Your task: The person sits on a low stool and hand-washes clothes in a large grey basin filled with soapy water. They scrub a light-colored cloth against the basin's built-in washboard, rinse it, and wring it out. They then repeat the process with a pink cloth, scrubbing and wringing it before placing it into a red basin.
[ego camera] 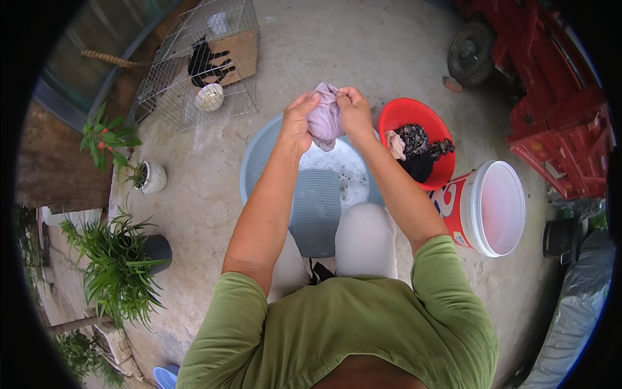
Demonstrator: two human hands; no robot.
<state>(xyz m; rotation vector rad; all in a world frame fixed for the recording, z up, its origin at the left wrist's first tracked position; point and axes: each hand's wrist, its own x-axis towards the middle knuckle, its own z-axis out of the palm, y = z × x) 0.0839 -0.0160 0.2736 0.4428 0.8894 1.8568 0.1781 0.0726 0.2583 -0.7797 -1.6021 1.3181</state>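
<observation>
A bunched light purple cloth (324, 116) is held up between my two hands, above the far part of a blue-grey plastic basin (249, 165). My left hand (297, 119) grips its left side, and my right hand (354, 111) pinches its upper right edge. Below, the basin holds sudsy water (354, 167) with white foam. A ridged plastic washboard (317, 209) leans in the basin, its near end by my knees. To the right, a red basin (444, 167) contains dark patterned, black and pale pink cloths.
A large white and red bucket (498, 209) stands right of the red basin. A wire cage (167, 92) with a black animal is at the upper left, potted plants (154, 177) at the left. A red vehicle (539, 92) stands at the upper right, a loose stone (452, 84) near its wheel.
</observation>
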